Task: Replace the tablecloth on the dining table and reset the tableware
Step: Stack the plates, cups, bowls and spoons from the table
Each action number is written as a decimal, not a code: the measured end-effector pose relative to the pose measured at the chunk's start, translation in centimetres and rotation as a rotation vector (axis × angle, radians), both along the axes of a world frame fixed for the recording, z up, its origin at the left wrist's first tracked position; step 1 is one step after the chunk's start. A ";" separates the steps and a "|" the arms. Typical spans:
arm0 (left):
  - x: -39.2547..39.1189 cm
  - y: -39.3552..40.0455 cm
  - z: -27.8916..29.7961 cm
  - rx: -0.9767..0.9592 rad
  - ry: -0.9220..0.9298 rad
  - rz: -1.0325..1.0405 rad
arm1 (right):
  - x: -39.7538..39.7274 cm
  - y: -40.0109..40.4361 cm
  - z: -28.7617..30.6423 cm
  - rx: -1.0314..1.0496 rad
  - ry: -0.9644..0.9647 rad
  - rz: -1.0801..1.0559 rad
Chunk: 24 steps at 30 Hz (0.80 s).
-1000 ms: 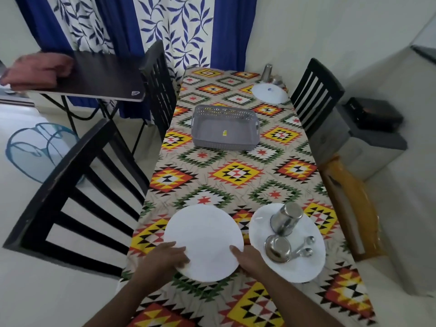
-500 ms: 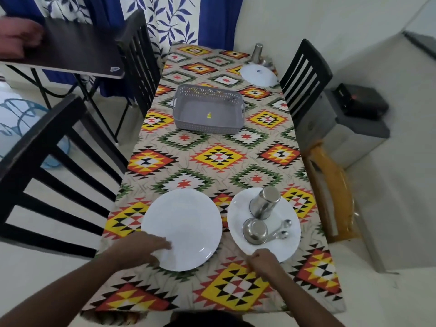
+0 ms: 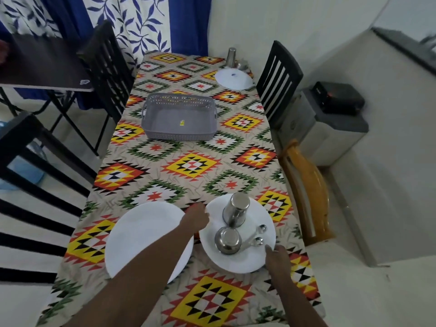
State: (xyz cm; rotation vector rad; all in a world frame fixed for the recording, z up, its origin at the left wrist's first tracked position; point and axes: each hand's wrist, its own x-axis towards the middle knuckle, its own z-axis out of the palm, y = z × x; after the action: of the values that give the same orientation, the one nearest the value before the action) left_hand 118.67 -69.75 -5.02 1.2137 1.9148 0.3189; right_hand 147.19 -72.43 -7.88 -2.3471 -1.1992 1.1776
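A patterned tablecloth (image 3: 193, 164) covers the dining table. Two white plates lie at the near end. The left plate (image 3: 141, 234) is bare. On the right plate (image 3: 250, 258) stand a steel tumbler (image 3: 236, 210) and a steel bowl (image 3: 227, 240), with two spoons (image 3: 257, 234) beside them. My left hand (image 3: 195, 218) reaches across the left plate and grips the right plate's left rim. My right hand (image 3: 276, 256) pinches its near right rim, thumb on top. A third white plate (image 3: 233, 79) and another tumbler (image 3: 231, 57) sit at the far right corner.
A grey perforated basket (image 3: 179, 134) stands on the table's middle, nothing in it. Black chairs stand at the left (image 3: 35, 185), far left (image 3: 106, 67) and far right (image 3: 278, 79); a yellow-brown chair (image 3: 306, 192) is tucked in on the right. A dark side table (image 3: 42, 64) is at upper left.
My left hand left the bare plate's near rim and crossed over it to the loaded plate's left edge. My right hand slid right along that plate's near rim.
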 end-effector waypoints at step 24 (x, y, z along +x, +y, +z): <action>-9.0 -14.6 2.4 0.093 0.181 0.441 | -8.5 -2.8 3.6 0.007 0.339 0.353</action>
State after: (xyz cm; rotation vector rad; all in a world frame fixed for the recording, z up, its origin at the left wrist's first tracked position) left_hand 109.69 -84.33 -2.63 0.8908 2.3444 0.5488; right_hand 138.71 -75.19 -4.27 -1.8722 -1.5175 1.5987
